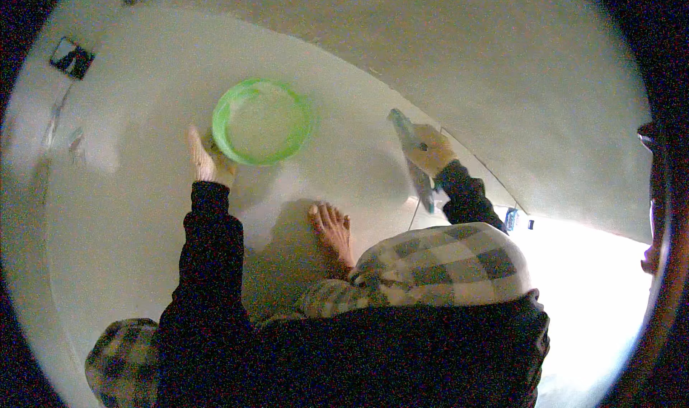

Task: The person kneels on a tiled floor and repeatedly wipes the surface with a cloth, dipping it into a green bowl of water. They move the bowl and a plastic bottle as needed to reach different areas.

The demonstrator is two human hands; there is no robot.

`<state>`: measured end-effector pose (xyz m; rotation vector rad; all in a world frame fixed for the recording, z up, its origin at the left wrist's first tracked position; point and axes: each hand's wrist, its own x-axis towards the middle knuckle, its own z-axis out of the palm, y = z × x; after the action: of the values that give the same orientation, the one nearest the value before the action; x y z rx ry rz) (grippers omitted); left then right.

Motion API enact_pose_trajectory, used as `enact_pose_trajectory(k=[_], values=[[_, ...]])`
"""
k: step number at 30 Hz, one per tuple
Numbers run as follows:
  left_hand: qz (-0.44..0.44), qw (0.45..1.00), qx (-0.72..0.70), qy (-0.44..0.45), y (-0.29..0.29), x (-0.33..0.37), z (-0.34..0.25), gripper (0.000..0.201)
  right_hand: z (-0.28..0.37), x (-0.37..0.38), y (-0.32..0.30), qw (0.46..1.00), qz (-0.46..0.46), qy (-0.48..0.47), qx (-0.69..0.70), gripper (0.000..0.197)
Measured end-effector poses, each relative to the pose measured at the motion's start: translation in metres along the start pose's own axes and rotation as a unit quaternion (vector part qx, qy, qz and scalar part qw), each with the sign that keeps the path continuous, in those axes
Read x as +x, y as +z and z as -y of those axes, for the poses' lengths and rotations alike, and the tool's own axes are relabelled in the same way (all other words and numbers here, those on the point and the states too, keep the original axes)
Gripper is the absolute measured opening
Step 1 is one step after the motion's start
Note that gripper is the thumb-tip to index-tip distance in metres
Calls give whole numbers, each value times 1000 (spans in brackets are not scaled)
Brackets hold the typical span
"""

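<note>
A round, bright green basin (302, 137) with pale, whitish contents is left of the middle. My left hand (209, 162) grips its lower left edge, one digit pointing up outside the rim and the others partly hidden by the basin. Farther right, beside the wall, my right hand (433, 152) is closed around a long, flat, greenish-grey thing (400, 125). That thing sticks out above and below the hand; blur and grain hide its exact kind.
My bare foot (332, 228) rests on the pale floor (143, 243) below the basin. A slanting wall (502, 71) runs along the right. A dark square drain-like fitting (72, 58) lies at far left. Small blue-and-white (511, 219) objects stand near the bright lower right.
</note>
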<state>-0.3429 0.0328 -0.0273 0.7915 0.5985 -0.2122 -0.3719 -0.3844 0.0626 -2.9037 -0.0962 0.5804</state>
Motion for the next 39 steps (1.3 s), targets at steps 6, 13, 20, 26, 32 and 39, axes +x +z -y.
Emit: enact_pose_trajectory(k=[6,13,20,26,32,39], values=[[-4,997,-74,-28,-20,4,1,83,10,49,27,966,-162,-58,-192,42],[8,998,-66,-5,-36,3,-1,86,10,115,54,965,-60,54,-250,37],[-15,997,-69,24,-31,-1,2,84,8,34,8,956,50,193,-216,41],[-1,999,-49,23,-40,0,3,85,107,57,37,976,-78,-125,-160,38],[213,907,-350,-95,-57,11,-3,81,147,108,47,946,-172,-212,-173,39],[-89,994,9,68,-39,-7,-13,84,142,153,26,985,-102,98,-102,33]])
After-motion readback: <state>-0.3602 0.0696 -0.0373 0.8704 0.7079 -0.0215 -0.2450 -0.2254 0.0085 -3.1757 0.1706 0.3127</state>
